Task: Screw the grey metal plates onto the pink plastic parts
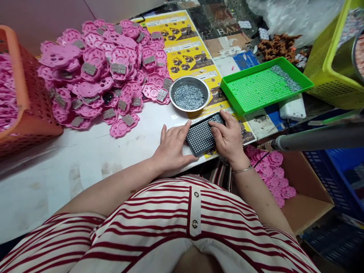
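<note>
One black tray (200,137) between hands (174,147) (229,139)

Red-and-white striped top (159,223) with dark round buttons (195,209); thin metallic bracelet (241,170).

Two hands (174,148) are gripping a black perforated tray (200,136) at center, below a metal bowl (189,94) holding small screws.
</note>
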`<state>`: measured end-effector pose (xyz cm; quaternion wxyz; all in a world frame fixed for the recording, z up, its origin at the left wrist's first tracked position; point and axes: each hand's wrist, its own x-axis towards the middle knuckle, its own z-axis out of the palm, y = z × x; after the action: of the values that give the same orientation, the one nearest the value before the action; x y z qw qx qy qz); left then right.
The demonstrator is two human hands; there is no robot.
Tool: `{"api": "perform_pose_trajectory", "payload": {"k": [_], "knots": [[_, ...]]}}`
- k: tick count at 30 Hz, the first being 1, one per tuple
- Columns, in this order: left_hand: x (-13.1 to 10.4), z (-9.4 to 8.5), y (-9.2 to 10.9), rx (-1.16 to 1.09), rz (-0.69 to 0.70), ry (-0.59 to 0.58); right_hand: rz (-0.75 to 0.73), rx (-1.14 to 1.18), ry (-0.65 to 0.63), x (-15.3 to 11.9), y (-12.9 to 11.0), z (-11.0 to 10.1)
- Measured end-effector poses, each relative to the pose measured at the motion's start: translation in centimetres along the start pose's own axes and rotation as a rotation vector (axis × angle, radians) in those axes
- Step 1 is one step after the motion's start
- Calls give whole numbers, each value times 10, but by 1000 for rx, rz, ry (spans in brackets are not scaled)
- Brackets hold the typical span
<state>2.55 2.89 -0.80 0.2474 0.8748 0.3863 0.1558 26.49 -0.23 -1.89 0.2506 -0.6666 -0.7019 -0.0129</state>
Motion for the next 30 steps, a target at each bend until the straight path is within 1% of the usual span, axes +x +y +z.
{"api": "perform_pose_trajectory", "payload": {"k": [8,13,15,18,24,26,30], "knots": [[0,0,-1,10,0,-5,-3,-18,-31,1,-1,-1],[0,0,-1,7,5,-9,-7,7,41,-2,-1,2],[0,-1,-1,4,3,-12,-18,-2,50,-3,-1,2],[0,-1,0,2,-2,-13,-29,-39,5,-2,-1,0],[1,-2,1,-5,-14,-13,-50,-95,-178,8,-3,-12],[1,-2,2,-2,-20,-13,-46,-95,-197,10,-4,-13],[1,-2,2,-2,-16,-21,-33,-65,-171,9,-4,-12]]}}
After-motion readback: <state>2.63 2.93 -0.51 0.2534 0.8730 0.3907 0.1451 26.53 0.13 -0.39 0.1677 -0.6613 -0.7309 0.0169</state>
